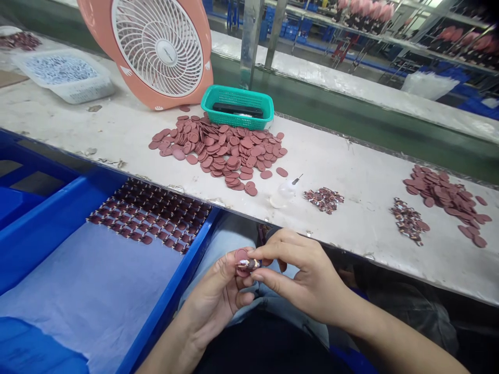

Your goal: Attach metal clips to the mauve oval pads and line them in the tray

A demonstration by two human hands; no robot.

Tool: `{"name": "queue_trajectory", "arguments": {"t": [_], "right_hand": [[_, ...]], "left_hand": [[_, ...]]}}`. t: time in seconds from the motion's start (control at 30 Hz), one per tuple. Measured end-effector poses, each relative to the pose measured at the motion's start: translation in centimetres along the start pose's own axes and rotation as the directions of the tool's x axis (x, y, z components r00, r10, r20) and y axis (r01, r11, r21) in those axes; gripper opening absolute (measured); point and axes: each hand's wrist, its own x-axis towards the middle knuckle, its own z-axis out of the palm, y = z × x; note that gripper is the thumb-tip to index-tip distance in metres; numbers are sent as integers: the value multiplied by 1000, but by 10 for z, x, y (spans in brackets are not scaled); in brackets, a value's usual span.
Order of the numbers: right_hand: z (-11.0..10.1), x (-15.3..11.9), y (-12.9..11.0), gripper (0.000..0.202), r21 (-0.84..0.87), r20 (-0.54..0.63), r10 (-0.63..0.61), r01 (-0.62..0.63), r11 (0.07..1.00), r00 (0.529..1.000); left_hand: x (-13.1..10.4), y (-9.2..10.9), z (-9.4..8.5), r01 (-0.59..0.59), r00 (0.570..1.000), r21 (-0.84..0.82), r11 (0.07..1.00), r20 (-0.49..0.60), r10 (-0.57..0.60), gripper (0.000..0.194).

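Over my lap, my left hand (222,293) pinches a small reddish-brown oval disc (241,255) between thumb and fingers. My right hand (300,275) meets it from the right and grips a tiny patterned piece (249,264) pressed against that disc. A big pile of the same oval discs (222,148) lies on the white table ahead. A small heap of patterned pieces (324,199) sits to the right of a clear glue bottle (284,193) lying on its side.
A blue tray (50,223) at my left holds rows of finished pieces (150,214) on blue paper. An orange fan (156,49), a teal basket (237,106) and a white bin (64,75) stand farther back. More discs (444,197) and small pieces (407,221) lie at the right.
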Motion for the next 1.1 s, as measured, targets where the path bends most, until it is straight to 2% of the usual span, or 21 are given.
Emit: {"name": "queue_trajectory", "arguments": {"t": [0.1,0.2,0.27,0.3,0.33,0.4,0.43,0.47,0.53,0.6,0.7,0.77,0.83,0.9,1.0,1.1], "right_hand": [[3,2,1,16,29,-5,-19,19,999,1000],[8,4,3,16,29,-44,-51,53,998,998],[16,6,6,14,-39,-112,-107,103,994,988],[22,8,8,14,-94,-154,-147,134,987,977],[30,10,11,13,-158,-193,-194,165,974,962],[48,14,18,14,-286,-227,-300,231,930,926],[59,17,22,16,-335,-222,-352,268,903,910],[70,21,27,17,-369,-206,-394,302,879,896],[92,28,35,17,-391,-175,-444,352,851,879],[111,38,40,15,-369,-156,-446,367,854,881],[133,51,42,12,-332,-110,-420,365,870,901],[141,56,41,11,-318,-67,-412,372,872,909],[142,55,39,11,-306,-25,-422,395,866,906],[136,49,39,10,-299,5,-433,415,859,901],[122,37,44,10,-307,15,-417,401,863,909],[109,28,52,13,-334,3,-372,352,875,928]], "left_hand": [[-2,2,-1,-23,1000,24,999,-7,23,37],[-3,6,-2,-38,999,63,997,22,36,53],[-3,8,-5,-116,993,101,988,0,116,61],[-3,8,-8,-203,977,125,971,-44,210,59],[-3,8,-11,-312,938,159,937,-103,330,54],[-4,8,-19,-517,797,257,817,-205,569,39],[-5,9,-24,-577,724,312,755,-232,649,35],[-6,10,-29,-605,669,365,708,-248,700,33],[-8,15,-37,-605,604,448,658,-281,746,34],[-10,21,-43,-580,562,498,645,-328,759,35],[-15,31,-53,-533,529,543,649,-385,756,36],[-17,40,-65,-481,502,588,650,-423,754,37],[-17,54,-86,-399,468,655,641,-456,757,39],[-14,72,-115,-276,434,737,618,-478,764,39],[-7,103,-163,-15,407,846,533,-482,776,31],[3,125,-198,275,438,881,386,-472,765,23]]}}
